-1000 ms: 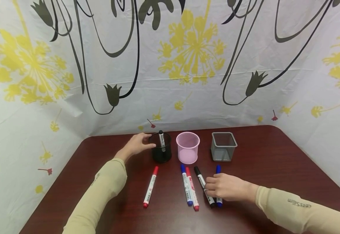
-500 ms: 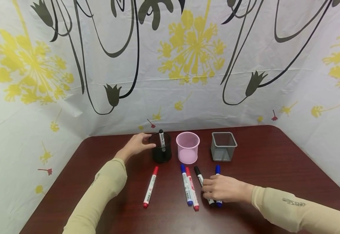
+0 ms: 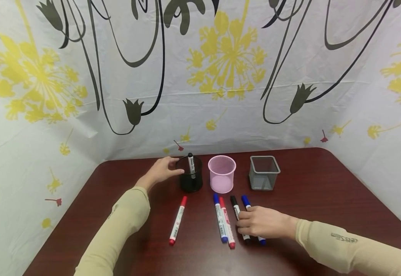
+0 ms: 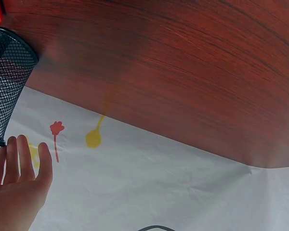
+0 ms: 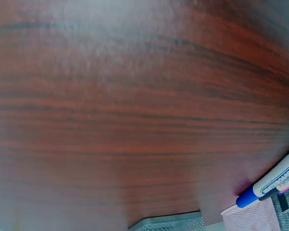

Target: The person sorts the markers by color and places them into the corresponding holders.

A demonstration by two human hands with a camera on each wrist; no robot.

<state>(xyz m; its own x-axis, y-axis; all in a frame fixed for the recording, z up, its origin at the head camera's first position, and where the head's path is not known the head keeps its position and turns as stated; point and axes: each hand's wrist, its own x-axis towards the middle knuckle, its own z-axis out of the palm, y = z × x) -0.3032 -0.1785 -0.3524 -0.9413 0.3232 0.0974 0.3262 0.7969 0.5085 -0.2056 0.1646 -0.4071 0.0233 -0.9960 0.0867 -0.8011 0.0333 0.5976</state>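
1. We see the left hand [image 3: 160, 170] touching the black cup [image 3: 190, 184], fingers nearly straight.
2. The right hand [image 3: 265, 223] curls over a black marker [image 3: 235, 207] on the tabletop [image 3: 300, 184]; we cannot tell its grip.

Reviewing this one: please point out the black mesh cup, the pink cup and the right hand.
Black mesh cup [image 3: 190, 185]: head view, on its front wall, below the rim.
Pink cup [image 3: 221, 183]: head view, on its front wall.
Right hand [image 3: 264, 221]: head view, on the back of the hand.

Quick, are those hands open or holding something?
Left hand: open, at the black cup.
Right hand: fingers over the black marker; grip cannot be told.
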